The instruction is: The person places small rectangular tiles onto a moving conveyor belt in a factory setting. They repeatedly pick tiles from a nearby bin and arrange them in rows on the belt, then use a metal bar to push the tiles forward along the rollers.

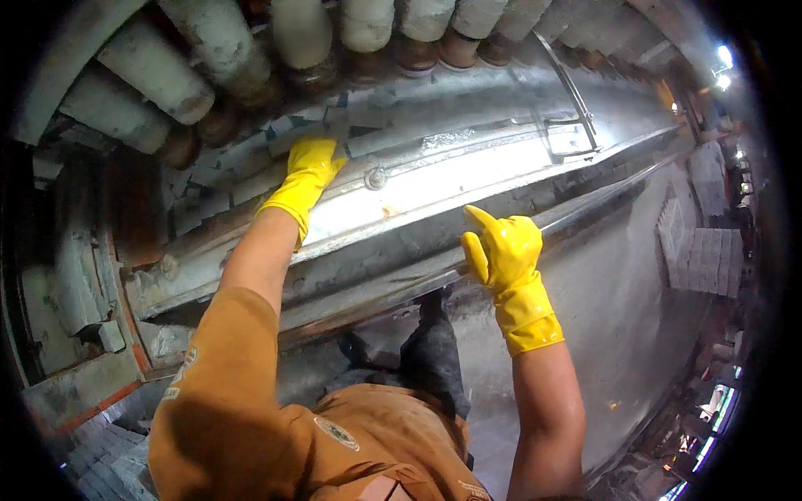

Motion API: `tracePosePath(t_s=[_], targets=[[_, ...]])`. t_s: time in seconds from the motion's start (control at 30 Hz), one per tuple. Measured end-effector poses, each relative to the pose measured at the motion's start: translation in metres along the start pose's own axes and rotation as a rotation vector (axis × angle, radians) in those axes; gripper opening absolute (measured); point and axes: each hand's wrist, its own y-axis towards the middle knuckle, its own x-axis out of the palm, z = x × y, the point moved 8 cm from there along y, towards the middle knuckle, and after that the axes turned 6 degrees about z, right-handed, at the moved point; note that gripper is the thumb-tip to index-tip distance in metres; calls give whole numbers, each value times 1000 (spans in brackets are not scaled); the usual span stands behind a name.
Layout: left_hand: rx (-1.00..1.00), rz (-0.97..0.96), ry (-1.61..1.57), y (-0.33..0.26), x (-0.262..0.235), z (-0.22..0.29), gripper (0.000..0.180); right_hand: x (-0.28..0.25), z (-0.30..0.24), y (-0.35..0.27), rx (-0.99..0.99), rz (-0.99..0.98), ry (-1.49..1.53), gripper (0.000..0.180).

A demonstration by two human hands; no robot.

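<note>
Both my hands wear yellow rubber gloves. My left hand [309,174] reaches over the white ledge to the flat pale pieces [288,138] lying beyond it. Its thumb stands off to the right, while the fingers bend down and their tips are hidden, so whether it grips a piece is unclear. My right hand [511,255] hovers around the long metal rail [443,280] on the near side. Thumb and forefinger point left, apart from each other, and nothing shows between them; the other fingers are curled. A bright wet ledge [434,179] runs between the two hands.
A row of thick grey cylinders [221,42] hangs along the far side, above the pale pieces. On the ledge, a metal bracket with a long arm [576,138] rises at right. Stacked pale slabs [710,260] stand at far right. Rusty-edged framing [129,321] is at left.
</note>
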Motion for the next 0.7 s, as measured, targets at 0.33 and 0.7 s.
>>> tracePosePath(t_s=[0.33, 0.7], targets=[[114, 3, 26, -29, 11, 10, 59, -1, -3, 1, -25, -28, -17, 35], [104, -333, 36, -75, 5, -5, 105, 0, -3, 1, -5, -24, -22, 35]])
